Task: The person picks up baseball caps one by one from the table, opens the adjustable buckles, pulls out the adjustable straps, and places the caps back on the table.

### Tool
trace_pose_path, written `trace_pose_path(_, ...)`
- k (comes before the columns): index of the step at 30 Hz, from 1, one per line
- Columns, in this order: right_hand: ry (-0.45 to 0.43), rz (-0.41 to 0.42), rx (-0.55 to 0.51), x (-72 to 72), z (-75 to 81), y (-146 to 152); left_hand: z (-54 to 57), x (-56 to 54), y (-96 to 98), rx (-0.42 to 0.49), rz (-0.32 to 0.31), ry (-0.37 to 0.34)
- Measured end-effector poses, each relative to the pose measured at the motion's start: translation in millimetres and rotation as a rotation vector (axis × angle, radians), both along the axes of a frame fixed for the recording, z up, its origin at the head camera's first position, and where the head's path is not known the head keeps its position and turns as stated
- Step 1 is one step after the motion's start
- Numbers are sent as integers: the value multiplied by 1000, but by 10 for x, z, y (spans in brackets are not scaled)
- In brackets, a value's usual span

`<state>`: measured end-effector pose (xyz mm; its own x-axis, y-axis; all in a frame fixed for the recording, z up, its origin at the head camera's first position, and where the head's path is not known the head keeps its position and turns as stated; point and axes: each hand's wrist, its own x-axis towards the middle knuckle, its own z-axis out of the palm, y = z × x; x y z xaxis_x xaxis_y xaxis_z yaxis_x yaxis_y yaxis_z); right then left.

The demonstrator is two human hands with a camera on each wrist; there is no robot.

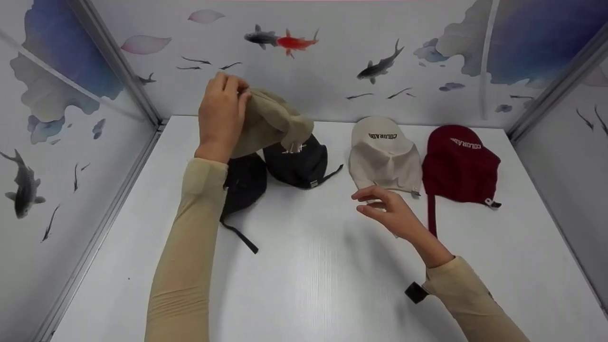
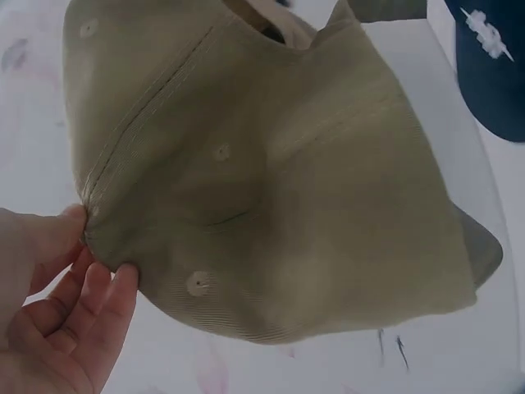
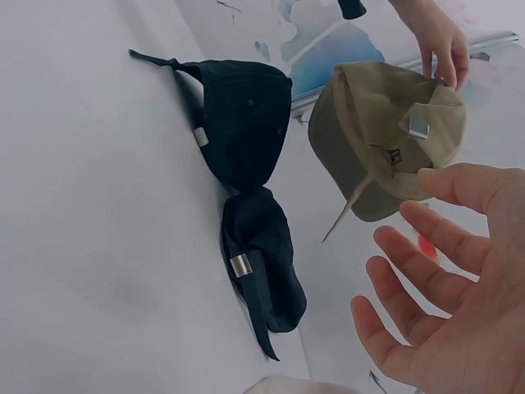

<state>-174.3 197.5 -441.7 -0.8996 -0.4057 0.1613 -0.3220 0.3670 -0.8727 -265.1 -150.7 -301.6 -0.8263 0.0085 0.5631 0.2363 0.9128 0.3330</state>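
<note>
My left hand (image 1: 222, 114) holds up an olive-khaki baseball cap (image 1: 266, 118) above the back left of the table. In the left wrist view, the thumb and fingers pinch the top of its crown (image 2: 205, 189). The cap's open underside, strap and metal buckle (image 3: 419, 126) show in the right wrist view. My right hand (image 1: 392, 211) hovers over the table with fingers spread and a little bent, holding nothing, just in front of a cream cap (image 1: 384, 161). Behind the khaki cap lie two dark caps, one at the left (image 1: 244, 185) and one (image 1: 299, 164) beside it.
A maroon cap (image 1: 458, 164) lies right of the cream one, its strap (image 1: 432, 216) hanging toward the front. The white table (image 1: 294, 280) is enclosed by printed panels with fish at the back (image 1: 332, 71) and both sides. A small black block (image 1: 416, 292) sits at the right sleeve's cuff.
</note>
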Motion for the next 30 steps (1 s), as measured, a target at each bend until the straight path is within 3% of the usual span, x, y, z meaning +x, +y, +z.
trace_pose_path(6, -18, -7, 14, -6, -21, 35, -162, -129, -265, 23, 123, -41)
trace_pose_path(13, -36, -7, 25, -3, -37, 86, -358, -163, -494, -19, 232, -144)
trace_pose_path(19, -54, 3, 13, 2, -46, 81, -535, -152, -639, -35, 267, -278)
trace_pose_path(30, -49, 1, 27, 10, -67, 43, -647, -125, -791, 57, 343, -337)
